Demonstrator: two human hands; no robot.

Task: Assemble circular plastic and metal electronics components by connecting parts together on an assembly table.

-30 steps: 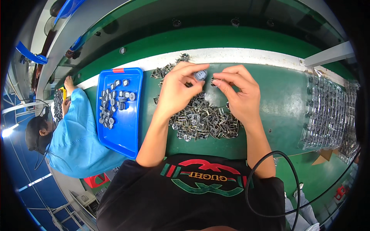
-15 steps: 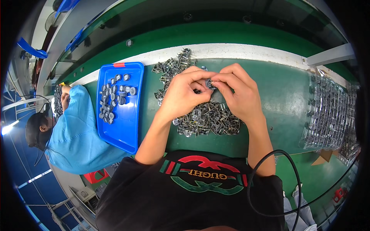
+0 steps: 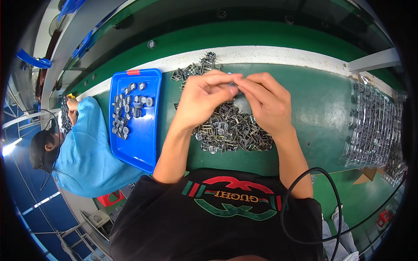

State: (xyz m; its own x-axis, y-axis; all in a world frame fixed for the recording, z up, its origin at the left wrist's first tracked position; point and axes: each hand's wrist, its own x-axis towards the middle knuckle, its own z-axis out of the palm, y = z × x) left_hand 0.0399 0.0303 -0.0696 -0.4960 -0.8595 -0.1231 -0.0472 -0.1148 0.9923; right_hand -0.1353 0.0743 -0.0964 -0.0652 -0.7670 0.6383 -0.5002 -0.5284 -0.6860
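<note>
1. In the head view, a small grey-blue part [image 3: 232,84] is being held just above the centre of the frame, mostly covered by fingers; its long axis cannot be told.

2. The part is being pinched between the thumb and forefinger of the left hand [image 3: 208,95], so it is lying at the fingertips, toward the right of the frame from that palm.

3. From the right hand [image 3: 269,101], the same part is being met on the upper-left side — right at the fingertips, with neither hand being placed clearly nearer. The right thumb and fingers are being held close together; whether anything is being gripped there is hidden, so it cannot be told.

4. Below the joined fingertips, at the centre of the frame, a pile of pinned metal parts [image 3: 230,132] is being overhung by both hands. A smaller cluster [image 3: 208,61] is being seen behind the left hand, toward the upper centre.

5. At the left of centre, round grey parts [image 3: 149,102] are being held in the upper portion of a blue tray [image 3: 137,152] — the left hand is being positioned nearer to it than the right.

6. Clear packs of parts [image 3: 372,126] are being kept at the right of the frame, well apart from both hands, on the green table [image 3: 320,117].
</note>
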